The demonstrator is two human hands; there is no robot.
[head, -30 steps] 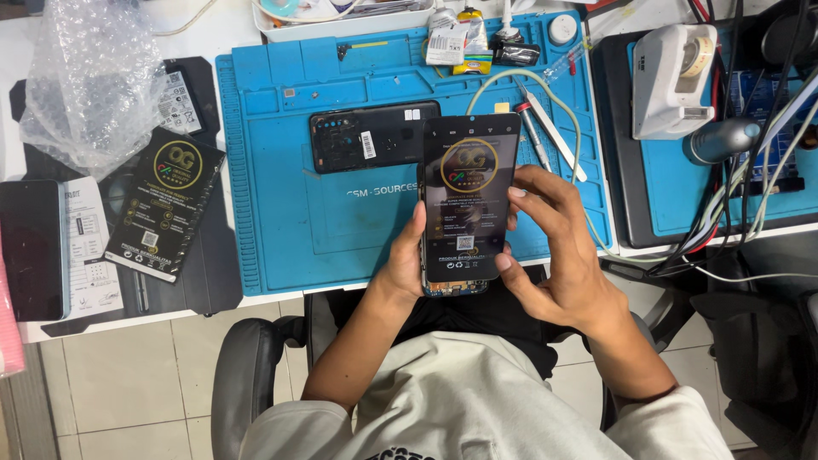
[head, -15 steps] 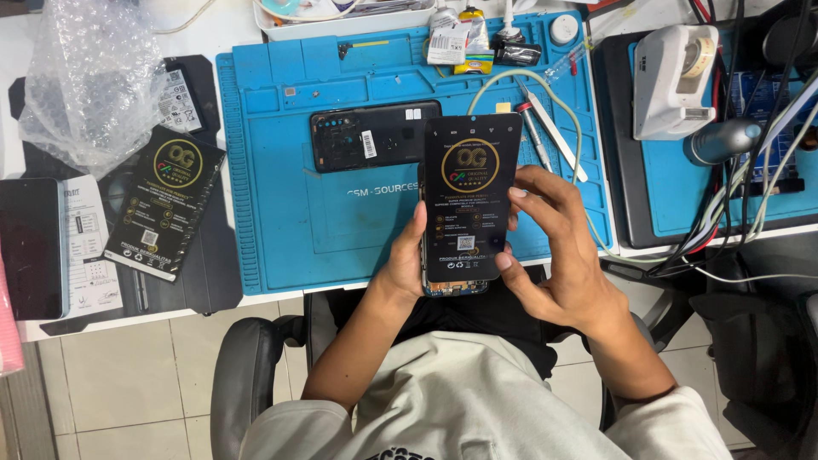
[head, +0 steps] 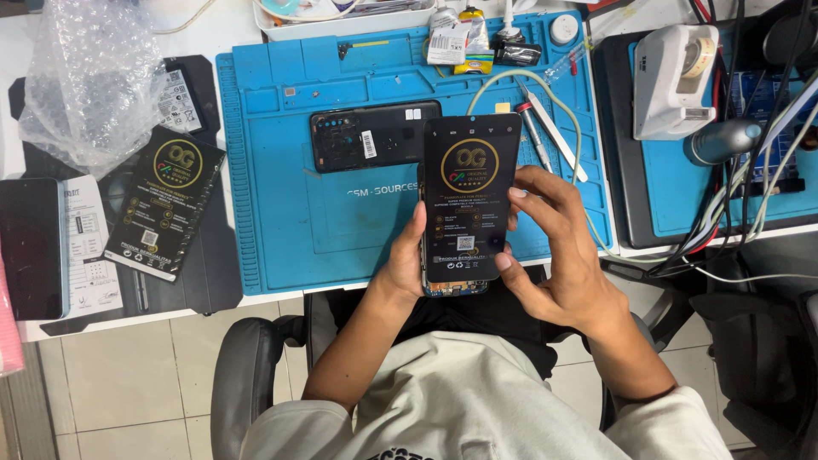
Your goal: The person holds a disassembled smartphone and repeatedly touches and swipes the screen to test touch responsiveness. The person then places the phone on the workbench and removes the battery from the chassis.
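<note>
Both hands hold a black phone screen panel (head: 470, 200) upright over the near edge of the blue work mat (head: 281, 213); the panel's face carries a dark protective film with a round gold emblem near its top and small pale print below; a strip of exposed parts shows at its lower end, just past the film. The left hand (head: 402, 260) grips the panel's left edge, thumb along the side and the fingers closed behind it, out of sight; the right hand (head: 558, 247) clamps the right edge, thumb (head: 504, 260) pressed on the lower right corner of the film and the other fingers curled against the side, close together. The panel's top overlaps the right end of a black phone body (head: 371, 136) that lies face down across the mat, a white barcode sticker on its back. To the right of the panel, tweezers (head: 554, 132) and a pale cable (head: 579, 162) lie on the mat. On the left of the table (head: 128, 17), a second black panel package (head: 166, 203) with the same gold emblem rests on a dark mat, a sheet of bubble wrap (head: 89, 81) beside it. A white device (head: 677, 81) stands at the right among tangled wires.
</note>
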